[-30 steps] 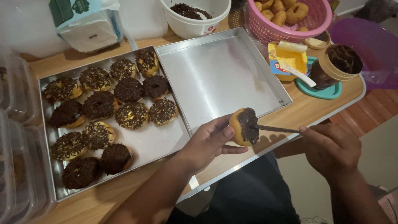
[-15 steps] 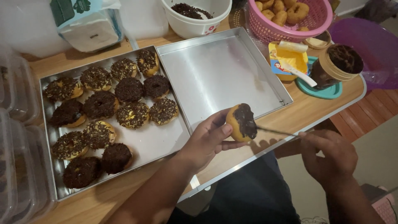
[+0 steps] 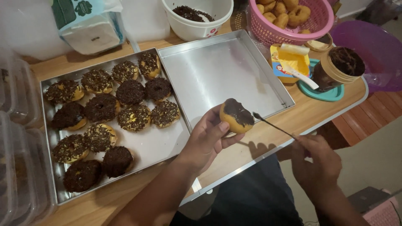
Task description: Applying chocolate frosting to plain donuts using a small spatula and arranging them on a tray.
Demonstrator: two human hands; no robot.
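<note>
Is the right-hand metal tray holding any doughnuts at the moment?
No, the right tray lies bare, while all the topped doughnuts sit in the left tray.

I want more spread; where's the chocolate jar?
In the head view, the open chocolate jar stands far right on the table on a teal lid, beside the yellow tub, before the pink basket.

arms: bare, no sleeves | trousers (image 3: 255,196): dark blue

We see the left hand (image 3: 208,138) holding a round chocolate-coated doughnut (image 3: 237,116) above the wooden worktop (image 3: 301,115), while the right hand (image 3: 317,161) holds a thin dark-tipped spreading stick (image 3: 274,125) just beside it.
</note>
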